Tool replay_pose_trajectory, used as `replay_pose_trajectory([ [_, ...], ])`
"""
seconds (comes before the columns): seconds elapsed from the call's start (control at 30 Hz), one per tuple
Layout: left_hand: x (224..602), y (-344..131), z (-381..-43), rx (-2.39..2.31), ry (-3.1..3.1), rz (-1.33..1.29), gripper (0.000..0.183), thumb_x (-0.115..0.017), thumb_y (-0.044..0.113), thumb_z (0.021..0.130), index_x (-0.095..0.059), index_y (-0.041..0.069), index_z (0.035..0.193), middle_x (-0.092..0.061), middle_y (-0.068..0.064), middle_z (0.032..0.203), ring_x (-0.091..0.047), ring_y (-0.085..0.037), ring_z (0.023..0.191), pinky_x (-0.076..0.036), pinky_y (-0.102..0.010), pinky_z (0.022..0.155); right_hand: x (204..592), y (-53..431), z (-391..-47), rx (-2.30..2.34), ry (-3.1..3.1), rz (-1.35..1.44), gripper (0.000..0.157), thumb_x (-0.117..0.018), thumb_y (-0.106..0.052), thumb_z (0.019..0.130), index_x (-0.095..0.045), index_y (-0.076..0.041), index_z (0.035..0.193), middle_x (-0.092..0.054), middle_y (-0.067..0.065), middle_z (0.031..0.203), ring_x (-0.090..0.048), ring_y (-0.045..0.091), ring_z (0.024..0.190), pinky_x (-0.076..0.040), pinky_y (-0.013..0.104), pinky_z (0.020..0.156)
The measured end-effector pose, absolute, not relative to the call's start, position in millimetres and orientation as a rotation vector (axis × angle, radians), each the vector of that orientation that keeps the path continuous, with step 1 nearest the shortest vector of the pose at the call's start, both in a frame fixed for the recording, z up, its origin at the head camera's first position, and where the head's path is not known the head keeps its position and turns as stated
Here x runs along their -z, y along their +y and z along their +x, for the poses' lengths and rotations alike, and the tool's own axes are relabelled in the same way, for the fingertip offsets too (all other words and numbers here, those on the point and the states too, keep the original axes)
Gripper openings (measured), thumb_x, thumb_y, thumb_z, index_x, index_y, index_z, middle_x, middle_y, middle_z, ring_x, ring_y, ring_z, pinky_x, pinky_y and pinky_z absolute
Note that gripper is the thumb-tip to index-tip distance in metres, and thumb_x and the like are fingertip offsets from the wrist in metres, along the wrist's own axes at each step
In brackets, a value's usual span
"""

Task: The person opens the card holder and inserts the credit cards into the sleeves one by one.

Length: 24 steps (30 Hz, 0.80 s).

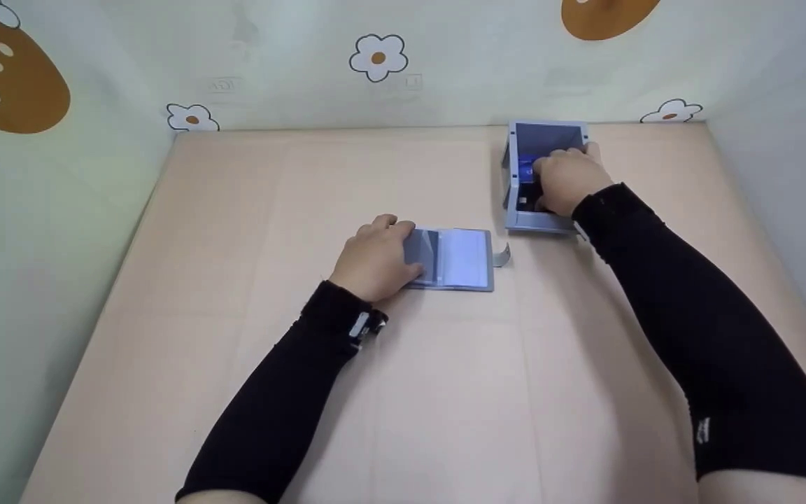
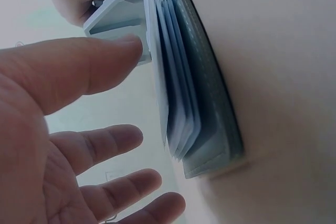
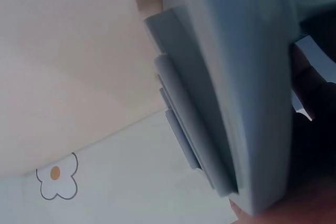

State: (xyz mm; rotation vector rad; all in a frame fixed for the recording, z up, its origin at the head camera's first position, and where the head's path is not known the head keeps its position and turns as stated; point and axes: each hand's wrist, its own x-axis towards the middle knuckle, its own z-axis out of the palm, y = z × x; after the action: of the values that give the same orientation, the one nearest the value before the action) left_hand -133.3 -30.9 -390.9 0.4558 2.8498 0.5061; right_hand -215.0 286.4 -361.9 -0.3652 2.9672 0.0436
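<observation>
A grey card holder (image 1: 464, 259) lies spread flat on the table, its clear plastic sleeves showing and its snap strap (image 1: 502, 256) sticking out to the right. At its left edge is my left hand (image 1: 375, 260); in the left wrist view its fingers are extended, with the thumb beside the fanned sleeves (image 2: 176, 77). Toward the back right, my right hand (image 1: 571, 178) reaches into a grey-blue open box (image 1: 543, 222). A blue item (image 1: 527, 166) and something dark lie inside the box near those fingers. The box wall (image 3: 247, 93) hides most of that hand in the right wrist view.
A pale peach cloth with fold creases covers the table (image 1: 445, 392). Behind the box rises a light wall (image 1: 473, 77) printed with flowers, and further walls stand at the left and right sides.
</observation>
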Motion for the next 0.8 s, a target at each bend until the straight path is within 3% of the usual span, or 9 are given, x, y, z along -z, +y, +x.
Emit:
replay_pose_trajectory([
  [0.23,391,-31,-134,-0.497,2.849,0.454,0.073,-0.075,0.043,0.094,-0.051,0.013,0.156,-0.044,-0.018,0.162,-0.052,-0.041,0.140,-0.045,-0.057,0.115,358,285,-215,0.015,2.986,-0.338,0.034,-0.076,-0.018,0.094,-0.067,0.002,0.119,-0.070,0.029,0.118,-0.062,0.049,0.109,-0.032,0.062,0.102],
  [0.6,391,-30,-133,-0.506,2.847,0.448,0.072,-0.075,0.043,0.094,-0.051,0.013,0.156,-0.045,-0.017,0.162,-0.052,-0.042,0.141,-0.045,-0.058,0.115,346,284,-210,0.150,2.996,-0.296,0.013,-0.066,-0.012,0.099,-0.068,-0.002,0.107,-0.075,0.023,0.110,-0.067,0.043,0.102,-0.031,0.058,0.098],
  [0.8,391,-30,-133,-0.510,2.840,0.438,0.072,-0.076,0.041,0.094,-0.052,0.013,0.155,-0.045,-0.017,0.162,-0.052,-0.042,0.142,-0.044,-0.057,0.116,334,285,-205,0.269,3.012,-0.201,0.013,-0.061,-0.013,0.103,-0.067,-0.003,0.107,-0.075,0.021,0.111,-0.065,0.039,0.099,-0.032,0.056,0.098],
])
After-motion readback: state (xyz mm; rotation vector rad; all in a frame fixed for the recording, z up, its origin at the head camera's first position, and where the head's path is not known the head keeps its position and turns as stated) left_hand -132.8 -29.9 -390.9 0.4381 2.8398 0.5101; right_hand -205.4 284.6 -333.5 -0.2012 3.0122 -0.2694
